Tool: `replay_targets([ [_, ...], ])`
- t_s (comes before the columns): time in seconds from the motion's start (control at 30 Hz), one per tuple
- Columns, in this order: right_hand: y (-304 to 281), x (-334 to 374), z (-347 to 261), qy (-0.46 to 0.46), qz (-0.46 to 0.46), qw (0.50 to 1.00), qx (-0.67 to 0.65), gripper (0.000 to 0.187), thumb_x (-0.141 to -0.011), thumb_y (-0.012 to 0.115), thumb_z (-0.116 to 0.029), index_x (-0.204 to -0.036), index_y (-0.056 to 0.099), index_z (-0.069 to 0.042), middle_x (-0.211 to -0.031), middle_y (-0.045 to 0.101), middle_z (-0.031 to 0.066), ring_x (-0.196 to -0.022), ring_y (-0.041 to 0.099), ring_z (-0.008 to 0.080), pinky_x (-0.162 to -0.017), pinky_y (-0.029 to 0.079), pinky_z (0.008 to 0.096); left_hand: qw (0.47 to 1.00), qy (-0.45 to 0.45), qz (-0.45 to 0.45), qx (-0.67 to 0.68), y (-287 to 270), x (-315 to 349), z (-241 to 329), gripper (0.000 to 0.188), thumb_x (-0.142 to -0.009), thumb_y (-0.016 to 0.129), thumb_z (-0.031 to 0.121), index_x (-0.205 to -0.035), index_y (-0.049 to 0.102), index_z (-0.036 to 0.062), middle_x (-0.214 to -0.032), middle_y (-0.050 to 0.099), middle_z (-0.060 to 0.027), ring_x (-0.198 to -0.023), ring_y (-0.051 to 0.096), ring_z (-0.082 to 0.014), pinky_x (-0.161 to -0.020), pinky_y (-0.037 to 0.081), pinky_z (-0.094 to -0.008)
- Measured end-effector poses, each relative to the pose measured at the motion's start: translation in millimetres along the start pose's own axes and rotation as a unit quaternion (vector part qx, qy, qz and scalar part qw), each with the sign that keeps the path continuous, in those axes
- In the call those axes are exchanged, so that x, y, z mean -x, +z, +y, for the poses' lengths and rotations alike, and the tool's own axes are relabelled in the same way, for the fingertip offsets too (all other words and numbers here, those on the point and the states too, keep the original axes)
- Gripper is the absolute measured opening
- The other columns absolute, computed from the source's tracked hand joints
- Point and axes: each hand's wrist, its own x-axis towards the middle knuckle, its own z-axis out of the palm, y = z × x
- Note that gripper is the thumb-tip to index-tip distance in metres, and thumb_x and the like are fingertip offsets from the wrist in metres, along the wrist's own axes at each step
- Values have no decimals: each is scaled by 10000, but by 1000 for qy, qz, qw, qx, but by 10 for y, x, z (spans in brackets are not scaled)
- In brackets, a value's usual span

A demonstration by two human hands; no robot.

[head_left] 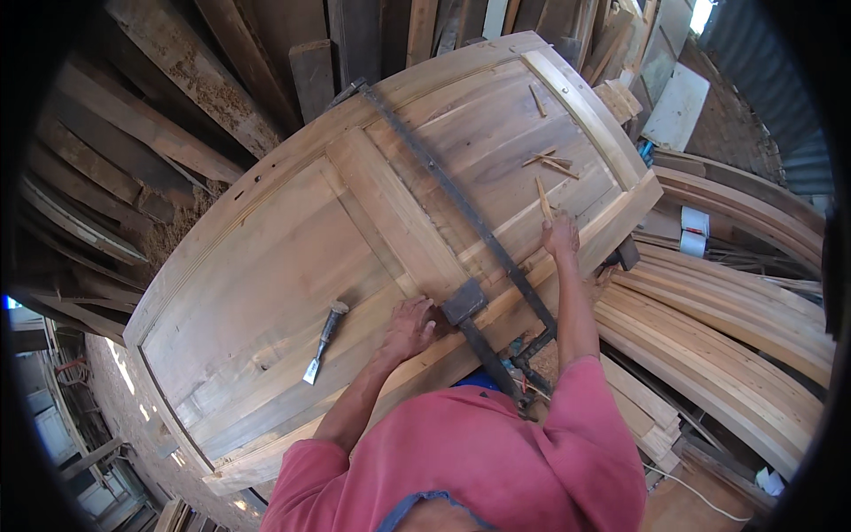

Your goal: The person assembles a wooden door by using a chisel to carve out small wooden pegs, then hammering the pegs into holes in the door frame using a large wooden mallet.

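Observation:
A panelled wooden door (257, 275) lies in front of me. My right hand (560, 233) is closed around the lower end of a thin wooden wedge (542, 197), which points away over the right-hand panel. My left hand (409, 328) rests on the near rail with its fingers stretched out, holding nothing. Just right of it a hammer (464, 301) with a dark blocky head lies on the door, its handle toward me. Left of that hand is a chisel (325, 342), blade toward me. A long metal bar clamp (443, 182) spans the door.
Several loose wood slivers (554, 163) lie on the right panel. Boards lean behind the door (195, 75), and stacked curved planks (718, 328) fill the right side. Wood shavings (173, 226) are heaped by the far left edge. A white cable (700, 496) runs at lower right.

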Motion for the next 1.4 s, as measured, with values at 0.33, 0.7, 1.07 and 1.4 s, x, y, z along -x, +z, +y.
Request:
replay_targets([
  [0.33,522,98,-284,-11,-181,915,-360,191,-881,635,-183,-959,607,-11,-764,622,90,-714,613,219,-670,488,339,991,-79,52,95,-276,-106,-82,488,-878,623,255,-1296,524,24,-1305,535,-195,-1247,477,-324,-1071,349,-448],
  [0.7,300,2404,-1956,-81,-589,595,-540,170,-896,651,-202,-978,613,-59,-785,579,-12,-714,537,101,-661,436,248,757,-97,132,633,-882,447,-138,293,-981,569,236,-1176,564,18,-962,651,-59,-855,603,-133,-795,499,-293],
  [1.07,552,3457,-3098,-579,-176,790,101,578,-762,635,-68,-1323,497,-101,-1450,361,203,-1352,329,386,-1050,336,491,678,-140,318,648,-1053,2087,-523,218,-1017,494,270,-1107,509,72,-797,609,-35,-549,505,-89,-505,431,-230],
  [1.4,834,3700,-2832,-499,-339,780,164,359,-769,646,-105,-1113,590,-21,-951,657,187,-917,655,311,-787,509,404,666,-135,384,625,-1444,2867,-409,260,-1018,481,254,-1210,493,79,-806,580,-3,-643,502,-54,-534,400,-196],
])
